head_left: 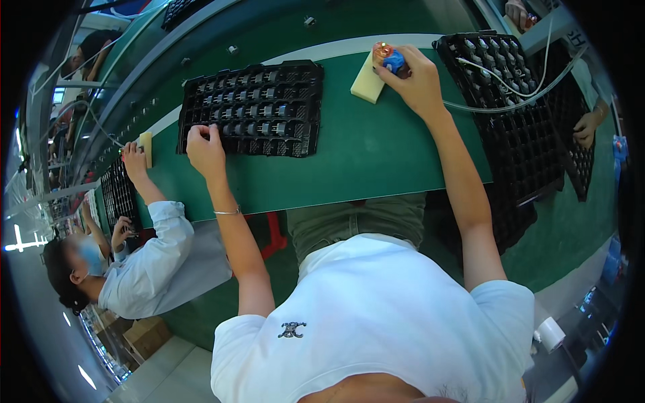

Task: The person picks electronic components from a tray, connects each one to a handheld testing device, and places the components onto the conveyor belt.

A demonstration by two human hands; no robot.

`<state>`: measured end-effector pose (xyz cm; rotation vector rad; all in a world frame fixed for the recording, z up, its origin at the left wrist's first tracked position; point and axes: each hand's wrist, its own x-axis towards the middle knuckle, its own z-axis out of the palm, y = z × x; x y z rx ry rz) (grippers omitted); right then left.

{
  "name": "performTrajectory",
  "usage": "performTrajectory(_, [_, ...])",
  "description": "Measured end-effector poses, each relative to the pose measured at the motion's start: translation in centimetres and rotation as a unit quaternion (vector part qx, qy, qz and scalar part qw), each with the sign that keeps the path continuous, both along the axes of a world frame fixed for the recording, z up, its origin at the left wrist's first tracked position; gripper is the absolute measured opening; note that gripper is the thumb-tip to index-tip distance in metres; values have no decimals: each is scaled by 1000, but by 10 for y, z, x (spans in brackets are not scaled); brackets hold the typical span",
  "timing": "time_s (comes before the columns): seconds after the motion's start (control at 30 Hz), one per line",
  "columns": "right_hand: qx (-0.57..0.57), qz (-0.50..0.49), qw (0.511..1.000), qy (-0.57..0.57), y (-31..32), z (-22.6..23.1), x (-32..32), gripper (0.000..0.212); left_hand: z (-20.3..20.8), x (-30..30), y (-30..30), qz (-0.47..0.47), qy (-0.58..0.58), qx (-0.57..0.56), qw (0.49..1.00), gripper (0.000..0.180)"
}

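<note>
My left hand (205, 153) is at the near left edge of a black tray (306, 111), thumb and fingers pinched together. Whatever lies between those fingertips, if anything, is hidden. Rows of small metal parts (254, 111) fill much of that tray, while its right-hand column shows bare black pockets. Farther right, my right hand (418, 79) is closed around a small round orange-and-blue object (390, 59) with a shiny top. It is held right over the far end of a pale yellow block (367, 82) on the green table. The exact kind of the orange-and-blue object cannot be told.
On the right, another black tray (494, 57) holds metal parts, with a thin white tube (500, 79) across it. More black trays (527, 158) overlap nearer. A co-worker (144, 265) sits at left by the green table (376, 151). Loose parts (232, 50) lie beyond the pale rim.
</note>
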<state>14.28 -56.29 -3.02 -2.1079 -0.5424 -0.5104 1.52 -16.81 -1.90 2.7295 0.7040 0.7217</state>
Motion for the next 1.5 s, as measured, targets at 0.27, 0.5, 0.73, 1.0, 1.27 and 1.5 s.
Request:
performTrajectory(0.27, [-1,-1,1000,-13,5,1,-3,37,20,-18,-22,-142,-206,-490,835,11])
performTrajectory(0.5, [11,0,1000,-6,5,1,-4,36,28,-17,-74,-219,-195,-630,719,21])
performTrajectory(0.73, [11,3,1000,20,4,5,-5,35,18,-13,-136,-233,-76,-701,670,29])
performTrajectory(1.0, [-35,-35,998,32,23,2,47,40,7,-16,-161,-245,-62,-676,692,27])
performTrajectory(1.27, [-133,-84,987,-17,47,-18,158,40,18,-25,-158,-253,-115,-665,693,20])
performTrajectory(1.5, [-138,-67,988,-23,46,3,137,42,29,-15,-154,-252,-136,-648,706,21])
